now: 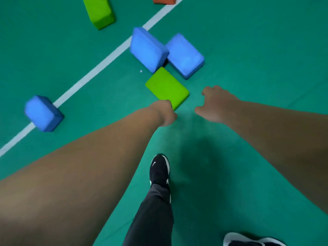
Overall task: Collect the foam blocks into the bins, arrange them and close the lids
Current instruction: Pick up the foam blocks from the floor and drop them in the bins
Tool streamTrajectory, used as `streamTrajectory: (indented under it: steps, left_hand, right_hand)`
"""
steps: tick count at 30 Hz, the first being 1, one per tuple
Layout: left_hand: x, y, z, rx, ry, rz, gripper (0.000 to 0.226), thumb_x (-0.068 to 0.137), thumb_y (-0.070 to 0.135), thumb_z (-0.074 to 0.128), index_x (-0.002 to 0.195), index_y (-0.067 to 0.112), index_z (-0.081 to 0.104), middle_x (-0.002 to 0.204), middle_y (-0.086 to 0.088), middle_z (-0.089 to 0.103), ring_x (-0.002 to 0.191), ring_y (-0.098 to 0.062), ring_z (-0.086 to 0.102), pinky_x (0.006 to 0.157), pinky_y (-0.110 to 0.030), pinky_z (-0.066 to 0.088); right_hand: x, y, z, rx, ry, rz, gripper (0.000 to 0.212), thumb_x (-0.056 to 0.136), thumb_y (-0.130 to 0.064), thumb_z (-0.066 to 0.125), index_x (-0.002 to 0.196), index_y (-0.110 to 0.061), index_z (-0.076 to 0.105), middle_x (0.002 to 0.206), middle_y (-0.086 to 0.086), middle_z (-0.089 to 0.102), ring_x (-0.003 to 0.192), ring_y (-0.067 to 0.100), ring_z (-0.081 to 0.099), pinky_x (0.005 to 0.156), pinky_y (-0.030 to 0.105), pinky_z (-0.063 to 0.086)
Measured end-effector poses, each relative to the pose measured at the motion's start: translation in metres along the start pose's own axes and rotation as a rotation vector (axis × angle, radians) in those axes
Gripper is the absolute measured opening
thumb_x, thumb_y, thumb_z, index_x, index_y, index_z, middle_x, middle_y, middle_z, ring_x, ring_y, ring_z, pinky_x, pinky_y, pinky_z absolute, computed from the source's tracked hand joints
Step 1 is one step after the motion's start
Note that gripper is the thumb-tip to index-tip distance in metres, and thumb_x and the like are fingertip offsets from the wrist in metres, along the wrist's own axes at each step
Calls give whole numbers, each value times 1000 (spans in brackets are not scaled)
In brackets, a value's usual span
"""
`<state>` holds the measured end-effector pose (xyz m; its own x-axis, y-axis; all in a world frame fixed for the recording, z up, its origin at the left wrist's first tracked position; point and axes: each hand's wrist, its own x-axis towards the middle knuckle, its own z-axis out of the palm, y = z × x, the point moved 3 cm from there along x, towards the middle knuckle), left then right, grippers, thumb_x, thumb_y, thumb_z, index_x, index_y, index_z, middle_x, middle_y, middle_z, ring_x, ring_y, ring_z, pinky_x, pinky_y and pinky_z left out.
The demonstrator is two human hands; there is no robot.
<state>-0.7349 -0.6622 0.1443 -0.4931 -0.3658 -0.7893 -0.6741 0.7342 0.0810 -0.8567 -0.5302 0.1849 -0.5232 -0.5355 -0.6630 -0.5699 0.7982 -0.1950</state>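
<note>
Green sports flooring fills the view, crossed by a white line that runs from lower left to upper right. Farthest left, a lone blue block sits on that line, well apart from both hands. Higher up lies a far green block, and an orange-red block (only its near edge shows) meets the top border.

At the middle, a tall blue block and a flat blue block stand touching side by side, crowding the far corner of the near green block, which lies flat.

The left hand overlaps that block's near corner. Its fingers are hidden behind the wrist, so whether it grips cannot be told. The right hand hangs just right of the block, apart from it, fingers loosely curled, thumb spread, holding nothing.

Below the hands are a black shoe and a dark trouser leg. A second shoe shows at the bottom right edge.
</note>
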Motion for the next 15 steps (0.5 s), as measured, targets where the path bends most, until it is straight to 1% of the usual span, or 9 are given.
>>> streamTrajectory:
  steps: [1,4,6,8,10,12,15]
  left_hand:
    - [4,-31,-6,-20,6,-33,42,101,35,51,128,4,57,131,-19,61,119,-38,59,80,-33,40]
    - [12,-120,-28,-50,18,-125,39,100,32,49,124,3,59,127,-20,63,116,-39,60,78,-34,42]
    - [18,-167,-41,-62,16,-168,39,100,31,49,124,3,59,127,-20,63,115,-39,60,78,-33,42]
    - [23,-201,-53,-94,29,-194,41,99,32,50,127,3,58,130,-20,62,117,-39,59,81,-34,43]
    - [28,-221,-64,-132,54,-214,44,99,34,50,132,4,56,133,-19,61,120,-39,58,85,-36,45]
    - [37,-229,-74,-172,57,-215,47,100,35,50,136,6,54,136,-18,59,122,-38,57,87,-36,44]
    - [54,-227,-90,-173,49,-195,49,100,37,51,140,8,52,140,-16,57,126,-37,55,95,-39,47]
  right_hand:
    - [12,-30,-2,-19,-8,-36,68,83,-49,64,141,-18,49,139,14,49,125,39,55,101,46,47]
    - [49,-123,-10,-46,-38,-153,69,82,-47,66,140,-14,49,137,17,48,123,40,55,102,46,48]
    - [69,-174,-20,-53,-38,-201,63,86,-43,66,140,-14,50,139,16,47,125,38,54,102,41,47]
    - [88,-210,-28,-69,-26,-246,62,90,-38,64,145,-15,47,142,14,45,127,37,53,101,39,46]
    - [106,-230,-34,-110,-27,-273,64,92,-36,62,149,-16,43,142,14,43,126,38,53,98,39,45]
    - [126,-236,-41,-154,-4,-280,58,90,-37,62,142,-14,47,137,15,44,120,40,56,92,40,45]
    - [158,-233,-52,-192,-16,-281,56,87,-38,62,136,-13,49,133,16,44,121,44,54,98,47,47]
